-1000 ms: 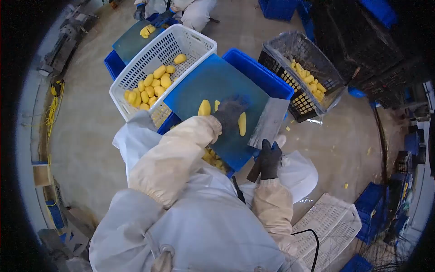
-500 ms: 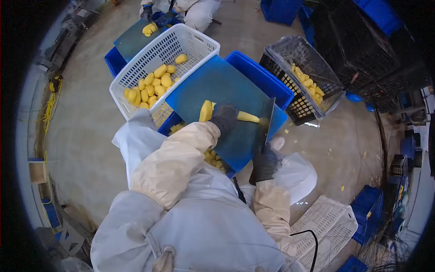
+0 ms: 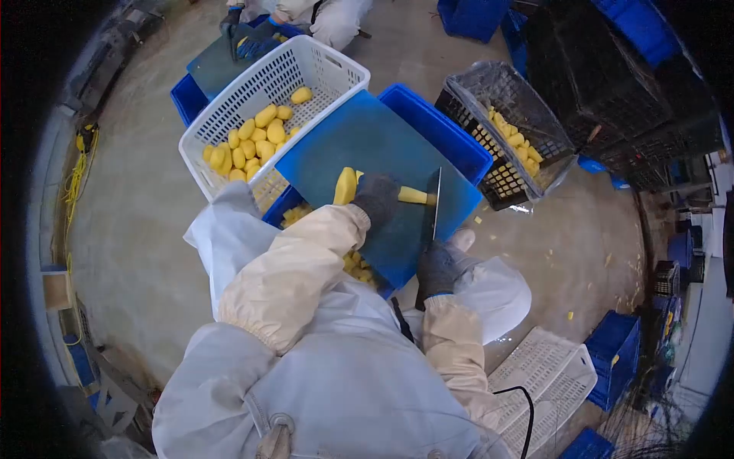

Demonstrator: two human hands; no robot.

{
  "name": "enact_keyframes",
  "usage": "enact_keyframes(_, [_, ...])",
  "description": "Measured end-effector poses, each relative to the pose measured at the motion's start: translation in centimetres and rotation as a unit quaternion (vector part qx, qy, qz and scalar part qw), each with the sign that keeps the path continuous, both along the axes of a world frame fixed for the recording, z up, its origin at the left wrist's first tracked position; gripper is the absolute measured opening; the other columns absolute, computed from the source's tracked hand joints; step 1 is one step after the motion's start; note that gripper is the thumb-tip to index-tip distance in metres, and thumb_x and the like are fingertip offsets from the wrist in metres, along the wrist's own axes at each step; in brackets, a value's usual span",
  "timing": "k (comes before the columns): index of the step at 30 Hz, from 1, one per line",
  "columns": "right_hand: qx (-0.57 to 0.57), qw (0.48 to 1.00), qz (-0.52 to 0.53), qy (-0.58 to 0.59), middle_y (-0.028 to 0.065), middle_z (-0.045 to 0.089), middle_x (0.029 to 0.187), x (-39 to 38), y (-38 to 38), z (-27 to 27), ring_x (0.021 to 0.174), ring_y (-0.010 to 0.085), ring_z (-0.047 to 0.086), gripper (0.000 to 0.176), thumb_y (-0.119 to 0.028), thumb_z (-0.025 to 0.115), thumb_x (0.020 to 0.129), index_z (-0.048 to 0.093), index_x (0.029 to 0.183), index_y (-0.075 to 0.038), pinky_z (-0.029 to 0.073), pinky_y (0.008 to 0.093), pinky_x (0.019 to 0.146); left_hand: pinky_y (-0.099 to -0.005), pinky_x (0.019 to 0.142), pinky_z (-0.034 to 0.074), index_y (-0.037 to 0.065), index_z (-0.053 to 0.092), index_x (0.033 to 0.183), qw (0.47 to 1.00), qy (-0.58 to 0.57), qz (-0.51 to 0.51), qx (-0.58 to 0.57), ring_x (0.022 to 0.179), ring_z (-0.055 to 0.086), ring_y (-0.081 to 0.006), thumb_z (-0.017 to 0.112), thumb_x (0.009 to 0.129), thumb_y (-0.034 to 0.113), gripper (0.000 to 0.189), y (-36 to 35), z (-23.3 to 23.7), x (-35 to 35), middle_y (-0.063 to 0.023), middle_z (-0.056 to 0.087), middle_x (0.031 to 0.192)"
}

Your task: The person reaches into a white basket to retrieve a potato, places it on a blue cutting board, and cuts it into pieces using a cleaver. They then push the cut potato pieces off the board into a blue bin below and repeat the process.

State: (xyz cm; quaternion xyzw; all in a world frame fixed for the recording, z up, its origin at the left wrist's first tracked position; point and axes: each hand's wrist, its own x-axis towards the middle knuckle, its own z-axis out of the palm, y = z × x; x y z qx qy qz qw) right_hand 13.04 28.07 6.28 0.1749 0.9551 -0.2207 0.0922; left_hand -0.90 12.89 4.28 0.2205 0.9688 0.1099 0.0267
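In a dark glove, my left hand [image 3: 376, 199] is closed over a peeled potato piece [image 3: 413, 196], pressing it on the blue cutting board [image 3: 382, 145]. The piece sticks out to the right of my fingers. Beside the hand, on its left, a larger peeled potato piece [image 3: 346, 186] lies on the board. My right hand [image 3: 437, 269], also gloved, grips a knife [image 3: 436, 206] near the board's right edge. Its blade stands upright across the right end of the potato piece. Cut potato chunks [image 3: 357, 266] show below the board's near edge.
A white basket [image 3: 200, 157] of peeled potatoes stands at the upper left. Blue bins [image 3: 451, 130] sit under and behind the board. To the right is a black, plastic-lined crate [image 3: 501, 187] with potato pieces. A co-worker's gloved hand [image 3: 256, 42] is at another board [image 3: 218, 70].
My right hand has brought the knife left, from beyond the potato piece's tip onto its right end. My left hand stays nearly still. The co-worker's hands have shifted over the far board.
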Motion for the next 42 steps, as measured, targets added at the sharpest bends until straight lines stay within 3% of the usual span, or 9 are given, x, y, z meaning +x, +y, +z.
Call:
enact_keyframes(3, [0.003,0.999,0.038,0.034,0.0232,0.061,0.08,-0.2,0.0,0.8,0.074,0.04,0.06,0.043,-0.04,0.041,0.089,0.06,0.088,-0.002,0.045,0.0483,0.065,-0.0429,0.07,0.047,0.013,0.064,0.093,0.998,0.004,-0.02,-0.057,0.084,0.061,-0.0286,0.053,0.077,0.02,0.022,-0.1,0.2,-0.3,-0.0098,0.062,0.092])
enact_keyframes(5, [0.0,0.998,-0.021,0.056,0.0222,0.06,0.066,0.7,-0.4,-0.1,0.06,0.0393,0.059,0.033,-0.034,0.045,0.088,0.058,0.083,-0.003,0.044,0.0497,0.056,-0.0437,0.072,0.046,0.011,0.063,0.096,0.999,0.002,-0.023,-0.039,0.086,0.059,-0.0292,0.054,0.076,0.021,0.024,-0.4,-1.2,-0.4,-0.0119,0.061,0.091])
enact_keyframes(14, [-0.032,0.989,0.006,0.146,0.0242,0.058,0.065,1.0,0.1,-1.7,0.063,0.0402,0.058,0.045,-0.044,0.044,0.089,0.058,0.089,-0.001,0.043,0.0489,0.059,-0.0441,0.072,0.045,0.011,0.064,0.095,0.999,0.005,-0.014,-0.046,0.087,0.059,-0.0298,0.053,0.077,0.02,0.023,-0.1,-2.0,-0.7,-0.0123,0.062,0.09])
enact_keyframes(21, [-0.241,0.968,-0.075,-0.011,0.0242,0.06,0.079,-0.1,2.2,-2.5,0.075,0.0383,0.058,0.037,-0.034,0.051,0.086,0.06,0.085,0.001,0.045,0.0454,0.069,-0.043,0.071,0.046,0.013,0.065,0.09,0.999,-0.013,0.001,-0.033,0.085,0.061,-0.0297,0.054,0.077,0.018,0.019,-0.1,-1.6,-0.7,-0.0112,0.063,0.087])
enact_keyframes(23, [-0.185,0.978,0.065,0.077,0.0242,0.06,0.081,-0.2,3.1,-5.0,0.076,0.0389,0.058,0.038,-0.036,0.051,0.086,0.059,0.085,0.001,0.045,0.0449,0.07,-0.0429,0.071,0.046,0.013,0.065,0.09,1.0,-0.007,-0.01,-0.026,0.084,0.061,-0.0295,0.054,0.076,0.018,0.019,-0.3,-1.3,-0.7,-0.0111,0.063,0.087])
enact_keyframes(26, [-0.114,0.989,-0.02,0.088,0.025,0.059,0.081,-0.3,1.0,-3.6,0.075,0.041,0.057,0.04,-0.038,0.049,0.086,0.058,0.084,0.001,0.044,0.0458,0.069,-0.0429,0.071,0.046,0.013,0.066,0.09,1.0,0.013,-0.022,-0.011,0.084,0.061,-0.0289,0.055,0.075,0.018,0.019,-0.4,-1.6,-0.6,-0.0116,0.063,0.087])
enact_keyframes(36, [-0.061,0.994,-0.022,0.084,0.0233,0.059,0.073,0.7,-1.8,-0.9,0.07,0.0411,0.057,0.037,-0.04,0.05,0.085,0.058,0.086,-0.004,0.042,0.0497,0.063,-0.0436,0.075,0.046,0.009,0.061,0.1,0.997,-0.078,0.008,-0.013,0.094,0.058,-0.0303,0.058,0.075,0.026,0.03,-0.3,0.2,-0.2,-0.0143,0.06,0.098])
enact_keyframes(38, [-0.002,0.961,0.046,0.274,0.0199,0.059,0.067,0.8,-2.1,-4.5,0.066,0.0385,0.059,0.032,-0.036,0.05,0.085,0.057,0.083,-0.006,0.043,0.049,0.06,-0.0439,0.074,0.046,0.009,0.062,0.097,0.998,-0.057,0.014,-0.005,0.093,0.058,-0.03,0.058,0.074,0.025,0.028,-0.4,-0.4,-0.2,-0.014,0.061,0.095])
enact_keyframes(42, [0.017,0.991,0.047,0.126,0.0177,0.06,0.066,1.0,-3.8,0.2,0.065,0.0361,0.06,0.026,-0.033,0.049,0.085,0.056,0.082,-0.008,0.045,0.0465,0.059,-0.0437,0.071,0.047,0.008,0.063,0.096,0.999,-0.047,-0.022,-0.007,0.088,0.06,-0.0302,0.057,0.073,0.025,0.029,-0.7,-1.2,-0.7,-0.0145,0.063,0.091])
